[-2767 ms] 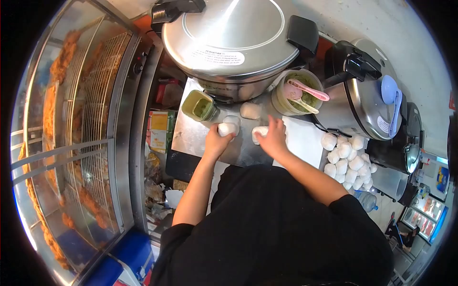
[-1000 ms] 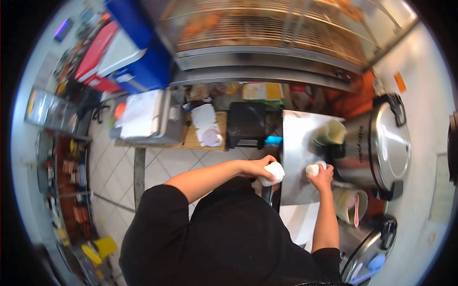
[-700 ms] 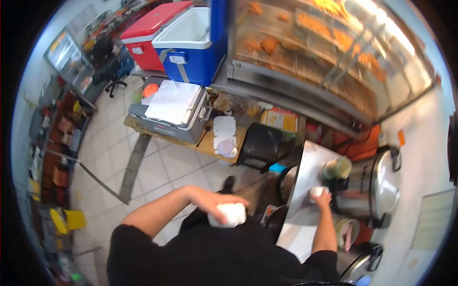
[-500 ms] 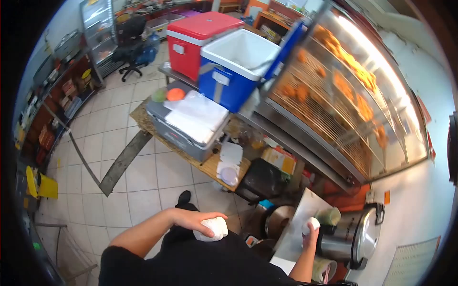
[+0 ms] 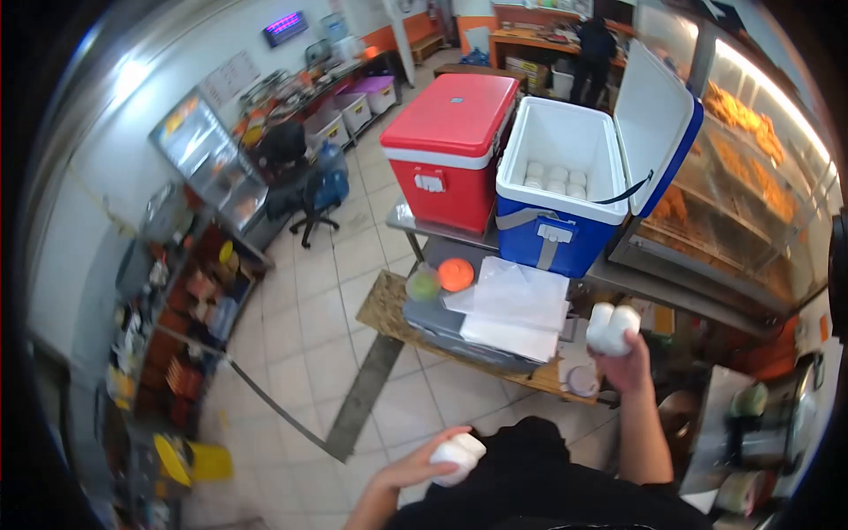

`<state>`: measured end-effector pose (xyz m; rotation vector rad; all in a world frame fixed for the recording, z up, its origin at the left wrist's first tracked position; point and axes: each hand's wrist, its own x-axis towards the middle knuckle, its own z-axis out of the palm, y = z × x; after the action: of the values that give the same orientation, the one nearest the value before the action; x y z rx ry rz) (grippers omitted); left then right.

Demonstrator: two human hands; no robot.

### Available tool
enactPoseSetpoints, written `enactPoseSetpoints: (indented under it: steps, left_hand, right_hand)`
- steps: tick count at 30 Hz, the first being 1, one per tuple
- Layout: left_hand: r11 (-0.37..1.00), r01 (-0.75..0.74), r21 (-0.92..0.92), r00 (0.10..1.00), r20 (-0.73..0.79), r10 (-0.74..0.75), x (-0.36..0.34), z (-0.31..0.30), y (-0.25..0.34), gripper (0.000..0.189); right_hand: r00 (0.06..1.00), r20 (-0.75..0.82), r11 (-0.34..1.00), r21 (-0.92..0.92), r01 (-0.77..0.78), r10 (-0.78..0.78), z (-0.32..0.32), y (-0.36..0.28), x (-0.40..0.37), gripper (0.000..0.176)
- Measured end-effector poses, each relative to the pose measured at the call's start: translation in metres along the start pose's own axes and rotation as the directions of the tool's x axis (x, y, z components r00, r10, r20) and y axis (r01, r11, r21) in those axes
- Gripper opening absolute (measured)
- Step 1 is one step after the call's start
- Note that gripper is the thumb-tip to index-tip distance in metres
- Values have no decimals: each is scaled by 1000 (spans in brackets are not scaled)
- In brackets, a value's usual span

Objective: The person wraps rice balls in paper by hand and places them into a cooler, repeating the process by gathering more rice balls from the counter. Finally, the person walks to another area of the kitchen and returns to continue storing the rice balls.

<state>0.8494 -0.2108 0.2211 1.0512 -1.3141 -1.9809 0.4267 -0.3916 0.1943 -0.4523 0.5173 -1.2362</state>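
Note:
In my left hand [image 5: 408,465], low in the head view in front of my dark shirt, are small white round containers [image 5: 458,458], with the fingers wrapped round them. My right hand [image 5: 629,369] is raised on the right, closed round a cluster of small white round containers [image 5: 613,329]. Its exact number is partly hidden by the fingers. Ahead of that hand stands a blue cooler [image 5: 519,231] with its lid [image 5: 658,115] up. Several similar white containers [image 5: 556,179] sit in rows at its bottom.
A closed red cooler [image 5: 442,190] stands left of the blue one. White sheets [image 5: 512,309], an orange round item [image 5: 456,274] and a green tub [image 5: 423,283] lie on a grey box. A lit fried-food display case [image 5: 760,168] is at right. A person [image 5: 596,57] stands far back.
The view has swung right and up, facing the coolers, and the blue cooler's inside now shows. My right hand has risen from beside the steel pot toward the cooler, holding containers.

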Motion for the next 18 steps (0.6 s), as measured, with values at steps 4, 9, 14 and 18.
enactPoseSetpoints:
  steps: [4, 9, 14, 18]
  left_hand:
    - [977, 214, -13, 970, 124, -211, 16, -50, 38, 97]
    - [823, 114, -556, 962, -145, -231, 80, -103, 40, 111]
    - [599, -445, -665, 857, -510, 71, 165, -169, 156, 95]
    - [719, -532, -448, 845, -336, 416, 253, -276, 294, 84]
  right_hand:
    - [988, -76, 980, -161, 118, -132, 65, -45, 73, 74]
    - [926, -82, 900, -283, 332, -367, 115, -111, 181, 67]
    - [872, -169, 836, -413, 361, -460, 113, -134, 276, 69]
    - [866, -251, 833, -479, 277, -433, 96, -128, 328, 69]
